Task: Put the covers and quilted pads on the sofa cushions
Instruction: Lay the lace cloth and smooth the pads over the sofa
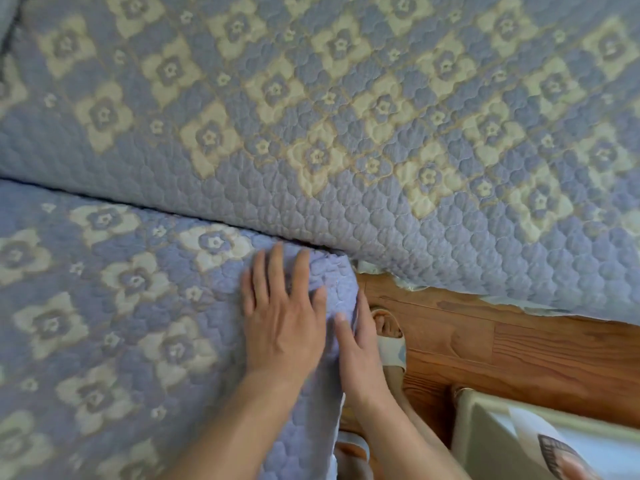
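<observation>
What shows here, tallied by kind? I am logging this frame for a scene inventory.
Quilted pads: 2, one under the hands, one on the neighbouring cushion
Hands: 2, left hand flat on the pad, right hand at its edge
Slippers: 1 clearly seen
Pale box-like thing at the lower right: 1
Total: 6

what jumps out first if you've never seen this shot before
Blue quilted pads with cream flower shapes fill most of the view, one pad across the top and another at lower left. At centre, the left hand lies flat on the lower pad's corner, the right hand at its edge, above a wooden floor.
</observation>
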